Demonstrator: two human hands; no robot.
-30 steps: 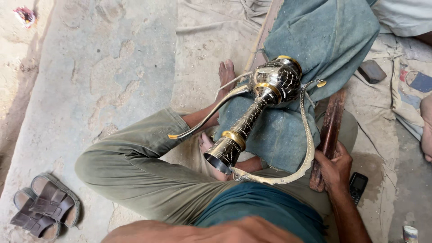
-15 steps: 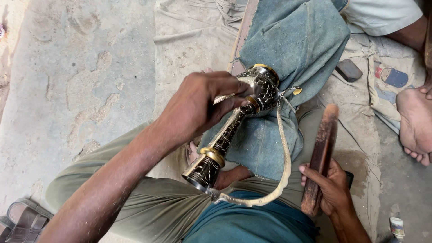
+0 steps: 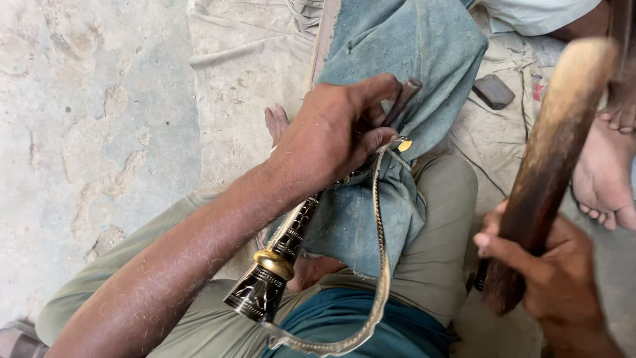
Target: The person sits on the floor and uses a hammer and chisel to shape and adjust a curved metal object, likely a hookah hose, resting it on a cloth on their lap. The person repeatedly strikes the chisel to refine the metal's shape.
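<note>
My left hand (image 3: pixel 334 132) is closed over the round top of an ornate black and gold metal vessel (image 3: pixel 275 262), pinning a thin dark metal punch (image 3: pixel 401 99) against it. The vessel's stem and flared base slant down toward my lap, and its curved brass handle (image 3: pixel 379 265) loops along the right side. It rests on a folded blue-grey cloth (image 3: pixel 411 53) over my bent leg. My right hand (image 3: pixel 550 272) grips a long dark wooden mallet (image 3: pixel 550 152), raised at the right, blurred.
Another person's bare foot (image 3: pixel 606 166) rests at the right edge. A small dark block (image 3: pixel 493 91) lies on the worn beige sheet (image 3: pixel 245 59) covering the ground. Rough concrete floor (image 3: pixel 86 119) spreads to the left. A sandal shows at the bottom left corner.
My left hand came in and settled over the vessel's top, now holding a punch there. My right hand lifted the wooden mallet up from beside my leg.
</note>
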